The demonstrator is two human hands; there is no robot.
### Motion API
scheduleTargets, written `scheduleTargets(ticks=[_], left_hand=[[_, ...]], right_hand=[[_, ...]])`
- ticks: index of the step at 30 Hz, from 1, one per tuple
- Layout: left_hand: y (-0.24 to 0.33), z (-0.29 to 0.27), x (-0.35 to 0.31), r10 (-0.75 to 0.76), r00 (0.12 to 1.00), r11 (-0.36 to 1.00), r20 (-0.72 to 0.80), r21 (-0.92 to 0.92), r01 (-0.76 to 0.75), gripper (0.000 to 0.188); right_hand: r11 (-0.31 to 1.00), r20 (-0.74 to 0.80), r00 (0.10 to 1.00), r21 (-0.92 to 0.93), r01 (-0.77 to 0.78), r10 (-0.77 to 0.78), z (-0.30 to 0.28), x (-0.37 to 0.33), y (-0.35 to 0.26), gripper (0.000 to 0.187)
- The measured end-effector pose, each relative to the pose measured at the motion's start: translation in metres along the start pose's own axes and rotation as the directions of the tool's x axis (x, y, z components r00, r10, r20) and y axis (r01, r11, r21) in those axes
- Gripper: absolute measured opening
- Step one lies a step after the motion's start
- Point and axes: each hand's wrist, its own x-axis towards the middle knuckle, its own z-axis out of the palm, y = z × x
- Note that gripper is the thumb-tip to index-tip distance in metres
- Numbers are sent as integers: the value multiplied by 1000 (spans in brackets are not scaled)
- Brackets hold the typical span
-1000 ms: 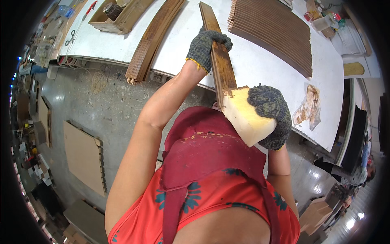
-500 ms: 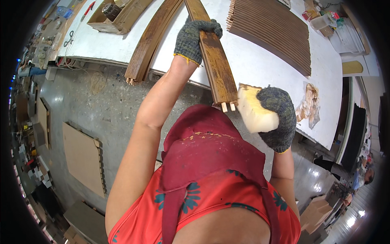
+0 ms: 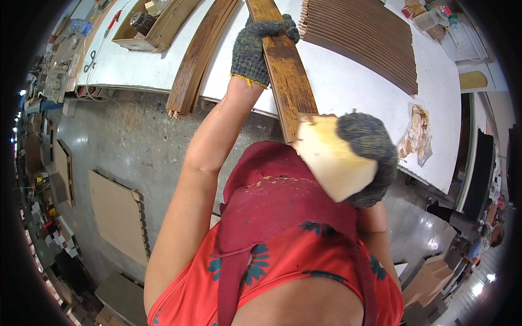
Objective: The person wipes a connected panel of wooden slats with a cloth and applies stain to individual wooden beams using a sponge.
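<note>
My left hand (image 3: 253, 51), in a dark grey knitted glove, is closed around a brown-stained wooden slat (image 3: 288, 70) with patchy dark streaks. The slat slants from the table toward my body. In my right hand (image 3: 375, 157), gloved alike, is a thick cream-yellow sponge (image 3: 334, 155) with a brown-stained edge. That edge lies over the slat's near end and hides it. A bundle of brown slats (image 3: 198, 60) rests left of my left hand, its pegged ends over the table edge.
The white table (image 3: 348, 81) carries a row of narrow brown slats (image 3: 359, 41) at the right. A crumpled stained plastic sheet (image 3: 416, 133) lies near its right edge. At the far left stand a cardboard box (image 3: 155, 32) with a dark jar and, beside it, scissors (image 3: 90, 61).
My right hand has brought the sponge leftward onto the near end of the slat, covering the two pegs that showed there. My left hand keeps its hold on the slat.
</note>
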Motion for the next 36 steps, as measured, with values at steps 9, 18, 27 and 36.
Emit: scheduleTargets(ticks=[9, 18, 27, 36], left_hand=[[1, -4, 2, 88, 996, 989, 32, 113, -91, 34], [21, 6, -2, 3, 965, 969, 264, -238, 63, 47], [10, 6, 1, 0, 993, 889, 115, -456, 53, 31], [-6, -17, 7, 36, 979, 846, 199, -528, 76, 38]], right_hand=[[924, 265, 964, -360, 127, -29, -16, -1, 2, 49], [793, -219, 962, -552, -259, 162, -34, -26, 19, 44], [984, -362, 916, 26, -177, 174, -3, -40, 40, 23], [968, -215, 959, 207, -139, 184, 12, -40, 46, 24]])
